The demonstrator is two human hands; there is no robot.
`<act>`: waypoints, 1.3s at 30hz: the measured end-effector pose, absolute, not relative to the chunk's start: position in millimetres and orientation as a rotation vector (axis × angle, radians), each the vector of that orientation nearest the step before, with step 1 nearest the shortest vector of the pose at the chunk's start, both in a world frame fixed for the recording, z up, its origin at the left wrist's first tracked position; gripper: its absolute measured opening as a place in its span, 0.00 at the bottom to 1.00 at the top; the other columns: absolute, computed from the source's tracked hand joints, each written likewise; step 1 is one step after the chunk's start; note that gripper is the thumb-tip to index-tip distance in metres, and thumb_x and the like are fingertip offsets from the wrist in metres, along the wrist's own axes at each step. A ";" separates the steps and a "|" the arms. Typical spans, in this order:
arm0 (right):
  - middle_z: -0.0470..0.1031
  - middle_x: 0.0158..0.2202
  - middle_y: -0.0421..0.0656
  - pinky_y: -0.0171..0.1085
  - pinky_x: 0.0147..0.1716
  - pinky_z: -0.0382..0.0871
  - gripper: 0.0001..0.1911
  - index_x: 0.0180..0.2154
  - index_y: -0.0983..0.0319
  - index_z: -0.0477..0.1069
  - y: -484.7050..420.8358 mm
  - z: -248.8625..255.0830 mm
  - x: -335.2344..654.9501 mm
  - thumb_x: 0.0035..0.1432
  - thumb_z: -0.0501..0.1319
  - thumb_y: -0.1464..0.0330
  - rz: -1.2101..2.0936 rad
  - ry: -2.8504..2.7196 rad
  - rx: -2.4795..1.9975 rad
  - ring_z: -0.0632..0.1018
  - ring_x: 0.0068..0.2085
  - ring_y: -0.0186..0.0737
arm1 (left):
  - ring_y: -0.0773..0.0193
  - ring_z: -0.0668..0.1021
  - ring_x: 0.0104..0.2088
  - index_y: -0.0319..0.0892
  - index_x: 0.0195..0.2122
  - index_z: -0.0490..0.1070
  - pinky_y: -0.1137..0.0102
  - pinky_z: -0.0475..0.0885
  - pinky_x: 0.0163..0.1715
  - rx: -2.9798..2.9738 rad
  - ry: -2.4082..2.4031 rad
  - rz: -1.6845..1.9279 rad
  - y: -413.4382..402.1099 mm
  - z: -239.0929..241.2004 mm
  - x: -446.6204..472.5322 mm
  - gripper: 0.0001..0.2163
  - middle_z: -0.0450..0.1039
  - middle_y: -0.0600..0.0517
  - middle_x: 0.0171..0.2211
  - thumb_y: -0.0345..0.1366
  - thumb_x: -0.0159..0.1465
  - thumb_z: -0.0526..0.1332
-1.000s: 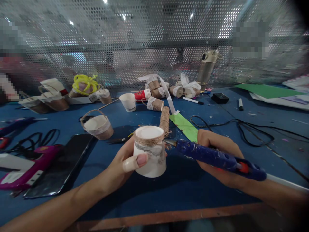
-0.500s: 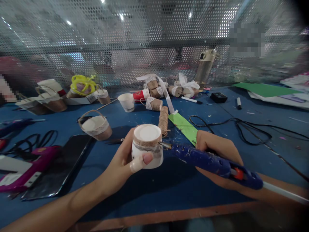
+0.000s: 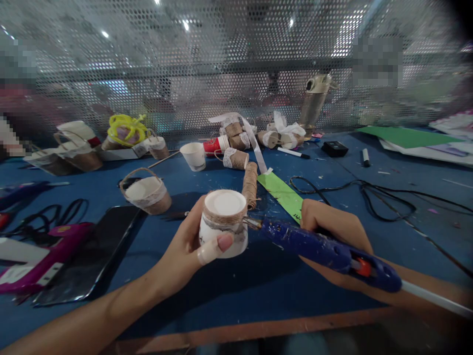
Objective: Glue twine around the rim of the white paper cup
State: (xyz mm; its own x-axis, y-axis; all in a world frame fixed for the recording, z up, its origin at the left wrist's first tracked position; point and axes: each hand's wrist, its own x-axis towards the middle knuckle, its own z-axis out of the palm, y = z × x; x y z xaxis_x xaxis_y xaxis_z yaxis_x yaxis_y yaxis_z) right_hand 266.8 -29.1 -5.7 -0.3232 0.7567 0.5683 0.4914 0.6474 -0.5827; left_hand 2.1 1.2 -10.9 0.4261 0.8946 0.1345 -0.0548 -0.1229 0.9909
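Above the blue worktop (image 3: pixel 229 291), left hand (image 3: pixel 185 251) grips the inverted white twine-banded paper cup (image 3: pixel 222 223), now tilted lower; right hand (image 3: pixel 338 236) clasps the blue glue gun (image 3: pixel 325 251), its nozzle touching the twine.

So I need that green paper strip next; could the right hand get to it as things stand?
Probably not at once: the green paper strip lies bare just beyond the right hand, but that hand grips the glue gun.

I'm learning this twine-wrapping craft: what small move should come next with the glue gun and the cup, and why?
Probably lay a short bead just below the brown twine band. The left hand holds the upturned white paper cup, and the right hand has the blue hot glue gun with its nozzle at the band's lower edge, where bare cup wall shows.
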 end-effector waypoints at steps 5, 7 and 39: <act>0.57 0.23 0.36 0.35 0.23 0.53 0.16 0.25 0.59 0.52 -29.7 -3.4 266.7 0.45 0.61 0.78 0.385 -1.999 -1.002 0.60 0.24 0.32 | 0.49 0.74 0.51 0.48 0.59 0.62 0.62 0.69 0.51 1.427 0.706 0.940 4.1 -17.9 -4.1 0.26 0.74 0.48 0.52 0.42 0.60 0.64; 0.57 0.23 0.36 0.36 0.23 0.53 0.17 0.25 0.58 0.52 -30.2 -1.7 266.5 0.46 0.61 0.78 0.388 -2.006 -1.002 0.60 0.24 0.32 | 0.49 0.74 0.51 0.48 0.60 0.61 0.61 0.69 0.51 1.409 0.658 0.932 5.2 -19.3 -5.8 0.26 0.73 0.48 0.53 0.42 0.61 0.63; 0.57 0.22 0.35 0.35 0.24 0.53 0.15 0.24 0.59 0.54 -31.5 3.3 263.6 0.49 0.62 0.74 0.532 -1.959 -0.964 0.60 0.24 0.31 | 0.53 0.81 0.36 0.40 0.49 0.74 0.65 0.75 0.37 1.186 0.476 0.743 6.1 2.7 3.1 0.21 0.81 0.47 0.39 0.43 0.55 0.66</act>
State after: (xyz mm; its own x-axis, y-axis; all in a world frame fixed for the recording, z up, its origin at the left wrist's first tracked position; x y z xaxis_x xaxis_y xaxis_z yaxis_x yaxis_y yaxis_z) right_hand 263.6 -31.5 3.3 -0.3269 0.7927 0.5146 0.4237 0.6097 -0.6699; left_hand 3.1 6.1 2.7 0.6765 0.7351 0.0459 -0.2663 0.1859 0.9458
